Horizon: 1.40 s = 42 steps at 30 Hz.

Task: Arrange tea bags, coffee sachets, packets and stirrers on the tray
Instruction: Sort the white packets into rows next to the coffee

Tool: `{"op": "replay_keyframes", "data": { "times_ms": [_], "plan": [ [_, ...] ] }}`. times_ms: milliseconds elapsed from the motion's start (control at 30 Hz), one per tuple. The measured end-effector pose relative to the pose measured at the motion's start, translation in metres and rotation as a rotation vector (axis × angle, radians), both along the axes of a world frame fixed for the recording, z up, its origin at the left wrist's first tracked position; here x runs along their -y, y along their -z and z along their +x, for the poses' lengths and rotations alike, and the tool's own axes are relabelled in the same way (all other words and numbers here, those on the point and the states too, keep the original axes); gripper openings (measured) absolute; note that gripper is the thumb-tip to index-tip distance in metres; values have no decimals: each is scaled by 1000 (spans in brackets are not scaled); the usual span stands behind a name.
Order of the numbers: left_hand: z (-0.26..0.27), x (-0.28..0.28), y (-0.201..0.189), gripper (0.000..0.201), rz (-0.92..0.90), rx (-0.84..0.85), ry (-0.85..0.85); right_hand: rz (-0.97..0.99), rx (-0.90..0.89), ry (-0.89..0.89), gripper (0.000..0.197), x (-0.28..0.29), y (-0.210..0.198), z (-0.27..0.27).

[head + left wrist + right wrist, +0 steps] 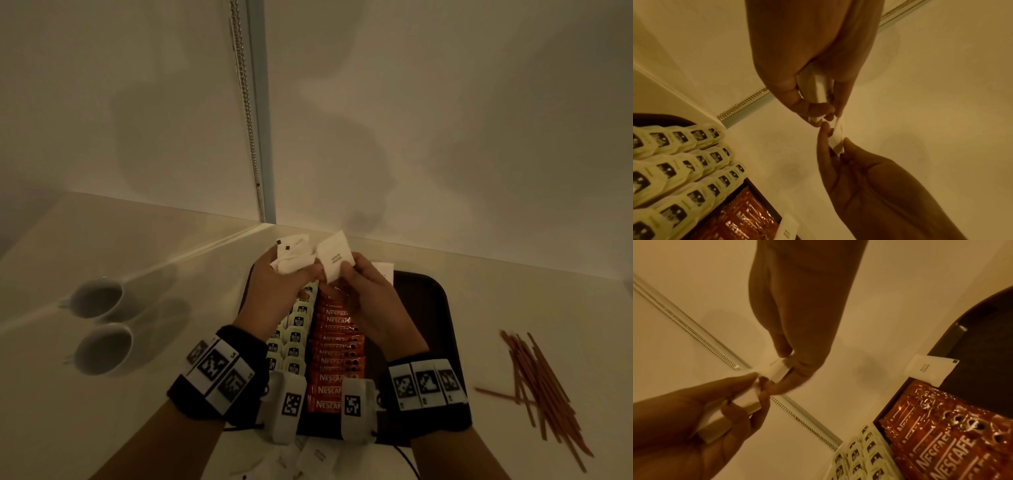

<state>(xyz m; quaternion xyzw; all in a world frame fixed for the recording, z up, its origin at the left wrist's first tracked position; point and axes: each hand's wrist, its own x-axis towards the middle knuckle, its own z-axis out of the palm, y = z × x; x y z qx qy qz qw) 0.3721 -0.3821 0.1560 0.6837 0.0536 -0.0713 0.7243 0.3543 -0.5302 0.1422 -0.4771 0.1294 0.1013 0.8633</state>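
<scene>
Both hands are raised over the far end of the dark tray (428, 308). My left hand (301, 270) grips a small stack of white packets (291, 253), seen edge-on in the left wrist view (818, 91). My right hand (339, 274) pinches a single white packet (334, 257) between thumb and fingers, right beside the stack (779, 371). On the tray lie rows of pale green tea bags (294, 335) and a column of orange Nescafe sachets (335, 353). One white packet (383, 269) lies at the tray's far edge. Red stirrers (541, 383) lie loose on the table, right of the tray.
Two white cups (99, 298) (102, 349) stand on the table to the left. More white packets (308, 459) lie by the near edge, below my wrists. A wall corner with a metal strip (253, 137) rises just behind the tray.
</scene>
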Motion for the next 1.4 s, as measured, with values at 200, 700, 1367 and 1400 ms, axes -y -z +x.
{"op": "replay_keyframes", "data": {
  "times_ms": [200, 700, 1367, 1400],
  "plan": [
    [3, 3, -8, 31, 87, 62, 17, -333, 59, -46, 21, 6, 7, -7],
    [8, -8, 3, 27, -531, -383, 52, -1041, -193, 326, 25, 125, 90, 22],
    [9, -9, 19, 25, -497, -420, -22, -1288, -417, 311, 27, 157, 135, 47],
    [9, -8, 17, 22, -494, -419, -29, -1280, -411, 320, 29, 155, 131, 47]
  ]
}}
